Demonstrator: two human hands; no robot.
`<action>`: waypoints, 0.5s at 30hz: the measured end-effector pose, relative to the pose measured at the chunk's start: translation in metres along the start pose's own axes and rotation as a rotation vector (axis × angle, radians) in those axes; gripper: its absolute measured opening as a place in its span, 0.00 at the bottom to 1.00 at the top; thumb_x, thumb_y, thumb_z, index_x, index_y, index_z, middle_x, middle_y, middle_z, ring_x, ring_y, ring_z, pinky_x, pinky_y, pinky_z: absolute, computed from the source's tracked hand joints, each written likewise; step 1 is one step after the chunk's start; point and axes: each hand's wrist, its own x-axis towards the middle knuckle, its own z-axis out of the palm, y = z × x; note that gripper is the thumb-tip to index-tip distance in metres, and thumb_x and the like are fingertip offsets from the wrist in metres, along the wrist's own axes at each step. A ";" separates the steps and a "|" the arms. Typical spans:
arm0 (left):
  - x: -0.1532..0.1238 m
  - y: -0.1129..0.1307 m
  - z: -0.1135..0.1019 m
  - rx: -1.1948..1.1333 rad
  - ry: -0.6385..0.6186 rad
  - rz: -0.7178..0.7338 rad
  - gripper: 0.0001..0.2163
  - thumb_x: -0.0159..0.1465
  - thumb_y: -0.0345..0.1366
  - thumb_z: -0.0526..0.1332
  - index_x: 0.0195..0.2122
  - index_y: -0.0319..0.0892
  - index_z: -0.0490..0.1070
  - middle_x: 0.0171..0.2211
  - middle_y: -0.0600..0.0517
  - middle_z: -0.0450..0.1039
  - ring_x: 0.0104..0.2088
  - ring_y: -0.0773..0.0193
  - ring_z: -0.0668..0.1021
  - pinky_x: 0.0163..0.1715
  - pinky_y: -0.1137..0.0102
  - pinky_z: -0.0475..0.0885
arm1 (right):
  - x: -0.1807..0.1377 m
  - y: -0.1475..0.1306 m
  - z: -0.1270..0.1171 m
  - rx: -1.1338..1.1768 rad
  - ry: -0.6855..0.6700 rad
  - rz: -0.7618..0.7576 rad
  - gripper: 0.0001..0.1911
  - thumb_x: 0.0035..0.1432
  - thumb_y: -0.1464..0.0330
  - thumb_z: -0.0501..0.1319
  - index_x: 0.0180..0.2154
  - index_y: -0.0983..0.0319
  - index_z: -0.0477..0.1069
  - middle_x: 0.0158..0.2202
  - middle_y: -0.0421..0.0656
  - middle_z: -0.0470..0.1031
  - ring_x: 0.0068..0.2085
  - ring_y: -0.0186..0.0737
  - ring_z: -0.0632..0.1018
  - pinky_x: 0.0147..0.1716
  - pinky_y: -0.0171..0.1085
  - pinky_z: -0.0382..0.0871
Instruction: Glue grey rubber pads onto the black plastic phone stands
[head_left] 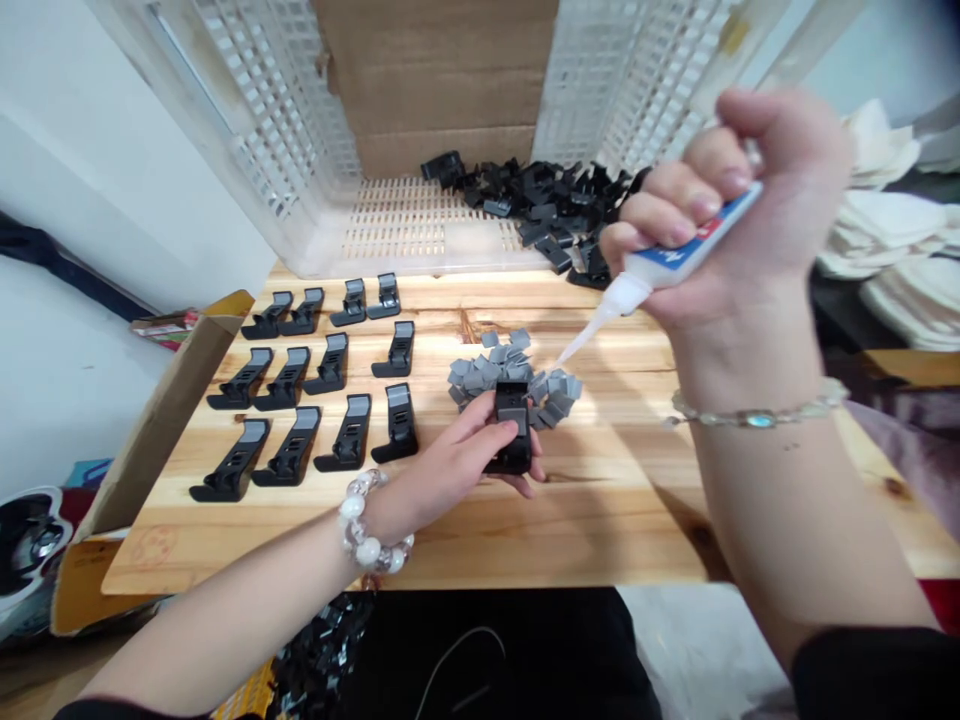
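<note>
My left hand (480,445) grips a black plastic bracket (513,460) above the wooden table, thumb resting on its face. Raised at the right, my right hand (742,200) is wrapped round a glue bottle (671,262), white with a blue label. Its long clear nozzle points down and left, the tip hanging above the bracket's far right side, apart from it. Behind the bracket lies a loose pile of small grey pads (480,375). To the left, several black brackets (352,430) stand in rows, with grey pads on their upper ends.
A white plastic crate (255,150), lying open toward me at the back, holds a heap of black brackets (540,195) and a cardboard sheet (450,80). White cloth-like pieces (892,240) are stacked at the right. A cardboard box (157,420) stands beside the table's left edge.
</note>
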 end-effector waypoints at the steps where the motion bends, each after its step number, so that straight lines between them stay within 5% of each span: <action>1: 0.000 0.000 0.000 0.000 0.002 0.005 0.12 0.66 0.39 0.58 0.48 0.40 0.64 0.36 0.48 0.72 0.34 0.60 0.79 0.31 0.65 0.77 | -0.001 -0.005 -0.001 0.049 0.027 -0.020 0.23 0.52 0.69 0.57 0.17 0.59 0.42 0.11 0.32 0.47 0.15 0.28 0.53 0.18 0.32 0.53; 5: 0.002 -0.002 -0.002 0.005 -0.008 0.024 0.12 0.66 0.40 0.59 0.46 0.40 0.64 0.36 0.49 0.73 0.34 0.61 0.79 0.32 0.65 0.77 | -0.004 -0.024 -0.008 0.294 0.144 -0.144 0.21 0.66 0.60 0.50 0.21 0.57 0.53 0.17 0.35 0.61 0.21 0.32 0.66 0.25 0.35 0.66; 7: 0.002 -0.001 -0.002 0.017 -0.001 0.028 0.11 0.66 0.40 0.58 0.45 0.40 0.64 0.36 0.48 0.72 0.34 0.61 0.78 0.32 0.65 0.77 | -0.001 -0.025 -0.017 0.421 0.183 -0.081 0.14 0.65 0.66 0.55 0.24 0.57 0.64 0.24 0.39 0.70 0.25 0.34 0.71 0.30 0.38 0.69; 8: 0.002 0.000 -0.002 0.021 0.006 0.029 0.10 0.66 0.39 0.57 0.45 0.40 0.64 0.36 0.49 0.72 0.34 0.61 0.78 0.32 0.65 0.77 | 0.001 -0.023 -0.024 0.383 0.167 -0.191 0.13 0.65 0.67 0.54 0.26 0.57 0.66 0.25 0.39 0.70 0.26 0.34 0.72 0.26 0.37 0.68; 11: 0.002 0.002 -0.001 0.028 0.023 0.032 0.07 0.67 0.38 0.56 0.43 0.40 0.63 0.35 0.49 0.72 0.33 0.62 0.78 0.31 0.66 0.77 | 0.008 -0.005 -0.047 0.138 0.343 -0.168 0.14 0.64 0.73 0.49 0.27 0.61 0.68 0.28 0.43 0.72 0.31 0.34 0.76 0.26 0.34 0.71; 13: 0.002 0.003 0.000 0.028 0.036 0.034 0.07 0.67 0.37 0.56 0.42 0.40 0.64 0.35 0.48 0.72 0.33 0.62 0.77 0.31 0.66 0.76 | 0.010 0.011 -0.063 0.054 0.505 -0.062 0.15 0.63 0.74 0.50 0.25 0.62 0.68 0.30 0.46 0.74 0.32 0.35 0.77 0.29 0.34 0.74; 15: 0.003 0.003 -0.001 0.022 0.041 0.034 0.08 0.67 0.37 0.56 0.44 0.40 0.64 0.35 0.48 0.72 0.33 0.62 0.77 0.31 0.66 0.76 | 0.008 0.028 -0.079 0.029 0.528 0.050 0.12 0.61 0.70 0.54 0.26 0.60 0.70 0.32 0.48 0.76 0.34 0.37 0.79 0.32 0.35 0.76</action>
